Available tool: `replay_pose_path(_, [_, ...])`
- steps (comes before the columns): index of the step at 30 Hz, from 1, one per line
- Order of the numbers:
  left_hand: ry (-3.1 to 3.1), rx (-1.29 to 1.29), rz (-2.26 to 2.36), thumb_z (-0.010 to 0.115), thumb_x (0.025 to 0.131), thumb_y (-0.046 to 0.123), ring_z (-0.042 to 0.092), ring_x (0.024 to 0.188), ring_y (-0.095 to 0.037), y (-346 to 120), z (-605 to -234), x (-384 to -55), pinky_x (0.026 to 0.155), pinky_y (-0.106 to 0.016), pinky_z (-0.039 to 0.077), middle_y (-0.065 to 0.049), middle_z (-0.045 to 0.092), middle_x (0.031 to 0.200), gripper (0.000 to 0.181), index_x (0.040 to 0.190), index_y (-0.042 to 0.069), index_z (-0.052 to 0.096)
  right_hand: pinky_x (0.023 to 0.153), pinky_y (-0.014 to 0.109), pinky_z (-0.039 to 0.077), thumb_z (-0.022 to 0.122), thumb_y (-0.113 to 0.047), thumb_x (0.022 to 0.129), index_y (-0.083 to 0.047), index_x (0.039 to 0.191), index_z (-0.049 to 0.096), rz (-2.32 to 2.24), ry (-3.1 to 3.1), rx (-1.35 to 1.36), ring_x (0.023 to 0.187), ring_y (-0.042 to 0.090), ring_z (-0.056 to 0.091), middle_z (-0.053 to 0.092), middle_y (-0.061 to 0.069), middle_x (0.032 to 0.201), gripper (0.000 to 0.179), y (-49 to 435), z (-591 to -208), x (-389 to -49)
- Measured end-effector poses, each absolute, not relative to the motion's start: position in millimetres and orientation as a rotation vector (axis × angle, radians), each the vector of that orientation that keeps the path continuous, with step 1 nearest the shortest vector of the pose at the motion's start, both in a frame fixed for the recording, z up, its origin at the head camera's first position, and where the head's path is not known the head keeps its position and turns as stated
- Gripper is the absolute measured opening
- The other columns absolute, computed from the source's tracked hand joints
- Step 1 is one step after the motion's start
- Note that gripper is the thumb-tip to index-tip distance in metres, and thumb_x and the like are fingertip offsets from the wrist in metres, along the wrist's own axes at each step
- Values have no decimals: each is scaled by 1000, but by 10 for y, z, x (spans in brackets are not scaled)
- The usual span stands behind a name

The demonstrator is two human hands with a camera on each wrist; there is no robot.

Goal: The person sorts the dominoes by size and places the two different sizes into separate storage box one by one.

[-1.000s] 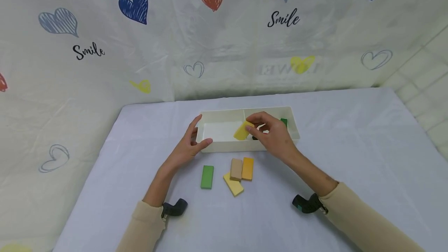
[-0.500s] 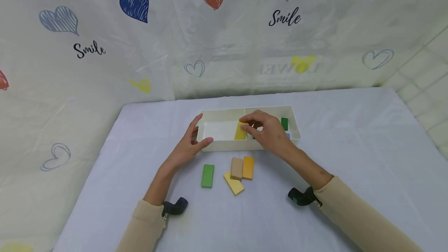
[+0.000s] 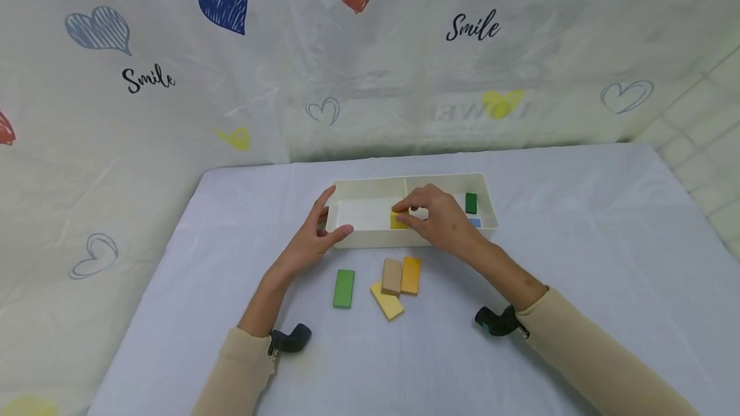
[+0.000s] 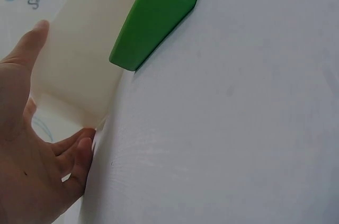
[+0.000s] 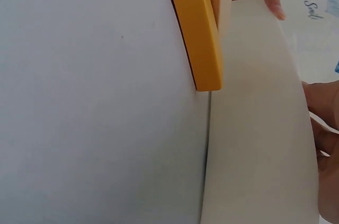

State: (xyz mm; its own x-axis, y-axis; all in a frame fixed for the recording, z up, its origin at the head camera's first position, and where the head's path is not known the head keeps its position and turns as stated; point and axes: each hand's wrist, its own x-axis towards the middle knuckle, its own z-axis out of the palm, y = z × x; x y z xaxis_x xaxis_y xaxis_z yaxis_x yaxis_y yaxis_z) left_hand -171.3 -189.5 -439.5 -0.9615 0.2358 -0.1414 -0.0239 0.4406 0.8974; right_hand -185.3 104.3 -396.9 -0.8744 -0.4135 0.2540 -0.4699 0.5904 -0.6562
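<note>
A long white box (image 3: 376, 239) with two compartments stands on the table. My left hand (image 3: 309, 239) grips its left end, thumb at the front wall and fingers about the end. In the left wrist view the box wall (image 4: 79, 49) rises beside those fingers. Between thumb and fingertips, my right hand (image 3: 442, 220) pinches a yellow block (image 3: 397, 221), lowered inside the box just left of the divider; its top is partly covered by the fingers. In the right wrist view the box's front wall hides that block, and only part of the right hand (image 5: 328, 144) shows.
In front of the box lie a green block (image 3: 343, 289), a tan block (image 3: 391, 276) resting partly on a pale yellow block (image 3: 387, 302), and an orange block (image 3: 411, 276). The right compartment holds a dark green block (image 3: 471, 203) and a blue block (image 3: 475, 222).
My right hand has moved left and lowered the yellow block into the box, turning it from slanted to straighter. The left hand keeps its place on the box.
</note>
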Motion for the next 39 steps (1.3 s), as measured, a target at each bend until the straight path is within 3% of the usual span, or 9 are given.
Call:
replay_pose_path(9, [2473,191,1519,73,96,47,53,120,-26,-1876,-4387,-1724,83,-36,48,-4,43,156,88,158,62,12,83,42,55,81,-14,91,-16,106,83,1139,-2742,824,96,25,61,78,-3,99,15,1071,-3989,-1872])
replay_pose_path(13, [2466,181,1526,74,95,48,56,115,-26,-1880,-4383,-1721,85,-36,48,-3,43,155,88,157,63,13,81,38,54,78,-15,94,-17,108,83,1076,-2778,863,98,26,61,78,-4,101,14,1067,-3987,-1882])
replay_pose_path(20, [2462,174,1525,73,96,48,56,113,-27,-1899,-4396,-1718,83,-35,48,-4,42,157,87,156,65,12,88,37,58,68,-14,101,-11,117,79,823,-2783,955,112,22,59,71,2,122,20,1051,-3993,-1857])
replay_pose_path(27, [2456,177,1530,73,96,48,57,106,-26,-1891,-4387,-1709,82,-35,47,-3,43,156,87,156,64,12,94,37,56,59,-8,101,-5,118,78,678,-2731,978,117,24,55,64,8,130,25,1020,-4026,-1872])
replay_pose_path(33, [2464,182,1517,72,96,48,56,106,-26,-1883,-4382,-1713,81,-35,47,-4,43,157,87,157,63,12,95,42,57,62,-13,103,-6,121,76,822,-2730,932,126,27,54,60,10,136,24,1061,-4031,-1849])
replay_pose_path(39, [2468,169,1508,72,96,48,56,107,-27,-1882,-4381,-1713,81,-35,48,-4,41,158,87,157,63,12,101,46,54,68,-16,101,-6,116,75,1080,-2681,897,130,27,54,62,8,130,19,1107,-4018,-1831])
